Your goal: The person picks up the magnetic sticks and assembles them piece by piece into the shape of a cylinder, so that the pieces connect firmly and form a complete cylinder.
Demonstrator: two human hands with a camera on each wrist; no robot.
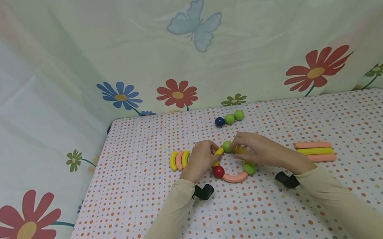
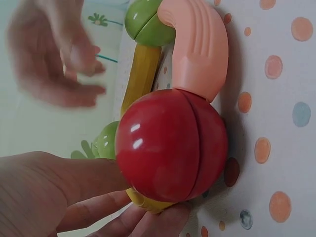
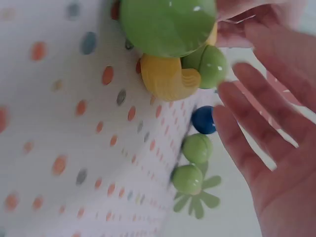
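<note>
A closed ring of balls and curved tubes lies on the table. My left hand [image 1: 201, 157] pinches the left yellow curved tube [image 2: 148, 203] between thumb and fingers, beside the red ball [image 2: 170, 145]. The right hand [image 3: 281, 123] has its fingers extended, apart from the right yellow curved tube [image 3: 165, 79]; it looks blurred in the left wrist view. Between the hands sits the far green ball [image 1: 227, 146]. A pink curved tube [image 1: 235, 178] joins the red ball to the near green ball [image 1: 249, 168] along the ring's front. Fingers partly hide both yellow tubes in the head view.
Behind the ring stand a dark blue ball [image 1: 219, 122] and two green balls [image 1: 229, 119]. Yellow and pink curved tubes [image 1: 179, 160] lie to the left. Straight pink and yellow tubes [image 1: 314, 151] lie at right. A flowered curtain [image 1: 252, 34] hangs behind the dotted tablecloth [image 1: 254, 216].
</note>
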